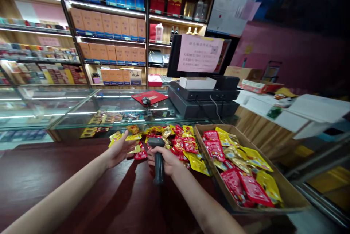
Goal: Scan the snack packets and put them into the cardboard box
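My right hand point(165, 159) is wrapped round the handle of a black barcode scanner point(159, 168), its head pointing away from me over the dark red counter point(82, 190). To its left, my left hand point(119, 150) is open, thumb up and fingers stretched toward a pile of snack packets. Red packets point(188, 144), yellow packets point(197, 162) and gold ones lie heaped beyond both hands. Whether the left fingers touch a packet I cannot tell. On the right, a cardboard box point(294, 204) holds more red, yellow and gold packets.
Behind the pile stands a glass display case point(82, 111) with a red mouse pad point(157, 97) and a mouse point(146, 100) on it. A monitor point(173, 57) bearing a pink paper sign rises above a black cash drawer point(199, 108). Shelves of boxed goods line the back wall.
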Available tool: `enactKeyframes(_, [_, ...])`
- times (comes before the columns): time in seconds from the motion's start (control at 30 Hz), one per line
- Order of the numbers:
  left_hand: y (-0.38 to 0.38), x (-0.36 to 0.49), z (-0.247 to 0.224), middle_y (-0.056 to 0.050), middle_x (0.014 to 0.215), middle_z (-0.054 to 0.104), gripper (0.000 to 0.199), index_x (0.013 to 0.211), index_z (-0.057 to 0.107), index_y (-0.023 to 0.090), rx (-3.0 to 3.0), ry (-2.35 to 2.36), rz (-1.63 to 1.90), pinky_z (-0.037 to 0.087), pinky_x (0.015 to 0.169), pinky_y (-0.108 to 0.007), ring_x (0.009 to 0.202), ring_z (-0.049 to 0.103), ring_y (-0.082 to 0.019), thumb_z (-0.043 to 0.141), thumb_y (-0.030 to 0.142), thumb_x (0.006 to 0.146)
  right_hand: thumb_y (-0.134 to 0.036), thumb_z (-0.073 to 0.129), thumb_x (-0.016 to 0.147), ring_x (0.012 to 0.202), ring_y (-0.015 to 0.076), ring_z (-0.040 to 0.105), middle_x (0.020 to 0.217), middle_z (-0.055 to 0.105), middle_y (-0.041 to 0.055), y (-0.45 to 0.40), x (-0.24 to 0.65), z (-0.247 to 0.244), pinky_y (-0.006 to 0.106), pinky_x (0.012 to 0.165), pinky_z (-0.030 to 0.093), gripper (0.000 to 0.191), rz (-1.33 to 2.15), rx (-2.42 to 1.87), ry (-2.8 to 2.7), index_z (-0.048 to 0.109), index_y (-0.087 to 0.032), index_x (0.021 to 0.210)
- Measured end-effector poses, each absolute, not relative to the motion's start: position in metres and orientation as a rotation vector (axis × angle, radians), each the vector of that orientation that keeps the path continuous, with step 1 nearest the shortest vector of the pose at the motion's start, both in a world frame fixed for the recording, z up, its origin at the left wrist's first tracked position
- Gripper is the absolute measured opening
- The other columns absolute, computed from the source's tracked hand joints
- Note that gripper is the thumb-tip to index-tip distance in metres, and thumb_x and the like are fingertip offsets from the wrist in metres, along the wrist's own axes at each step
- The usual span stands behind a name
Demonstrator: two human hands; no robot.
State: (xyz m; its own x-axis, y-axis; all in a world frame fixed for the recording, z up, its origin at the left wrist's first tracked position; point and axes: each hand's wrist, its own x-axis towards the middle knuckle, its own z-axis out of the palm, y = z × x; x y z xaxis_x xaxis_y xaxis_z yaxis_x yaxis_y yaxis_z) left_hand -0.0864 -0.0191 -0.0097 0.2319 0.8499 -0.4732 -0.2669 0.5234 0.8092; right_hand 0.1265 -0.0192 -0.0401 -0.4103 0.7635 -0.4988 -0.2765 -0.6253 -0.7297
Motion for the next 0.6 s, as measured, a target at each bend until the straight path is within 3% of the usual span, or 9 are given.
enactKeyframes(0.23, [-0.021,-0.087,-0.068,-0.013,0.114,0.062,0.059,0.112,0.061,0.014,1.204,1.484,0.78,0.045,0.079,-0.034,0.104,0.056,-0.028,0.05,0.059,0.074,-0.017,0.055,0.07,0.044,0.0071,0.049,0.049,0.052,-0.0031,-0.002,0.098,-0.065,0.02,0.054,0.045,0.01,2.101,-1.26,-0.512,0.051,-0.015,0.061])
enactKeyframes(0.4, [-0.022,-0.077,-0.081,-0.008,0.095,0.065,0.043,0.098,0.069,0.017,1.668,1.599,0.758,0.04,0.086,-0.032,0.094,0.057,-0.024,0.048,0.048,0.078,-0.015,0.054,0.071,0.049,0.0088,0.055,0.053,0.057,-0.0002,0.001,0.099,-0.068,0.02,0.054,0.047,0.009,2.114,-1.243,-0.471,0.053,-0.013,0.063])
enactKeyframes(0.6, [-0.045,-0.054,-0.085,-0.005,0.097,0.058,0.052,0.106,0.06,0.018,1.784,1.552,0.784,0.043,0.07,-0.028,0.071,0.054,-0.015,0.067,0.046,0.063,-0.013,0.052,0.071,0.054,0.0109,0.06,0.057,0.061,0.0024,-0.021,0.11,-0.062,0.022,0.06,0.049,0.006,2.081,-1.147,-0.456,0.057,-0.011,0.066])
